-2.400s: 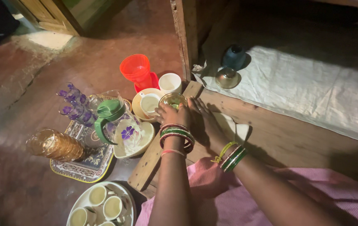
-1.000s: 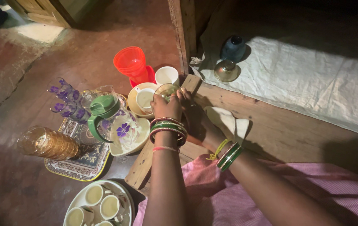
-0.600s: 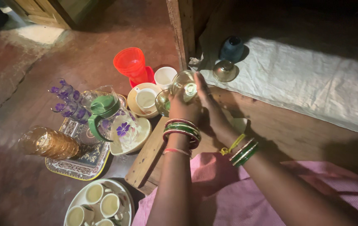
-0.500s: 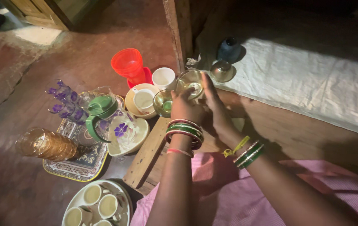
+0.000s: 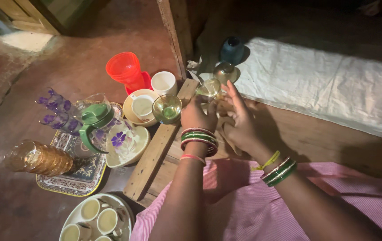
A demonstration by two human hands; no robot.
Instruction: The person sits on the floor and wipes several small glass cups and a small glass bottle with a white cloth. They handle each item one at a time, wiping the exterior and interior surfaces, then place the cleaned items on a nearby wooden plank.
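No packages, labels, signs or screens in view. Only loose glassware, cups, trays and cloth, none with a wrapper or tag that can be made out.

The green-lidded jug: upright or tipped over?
Upright. The jug stands in a cream dish, its green lid on top.
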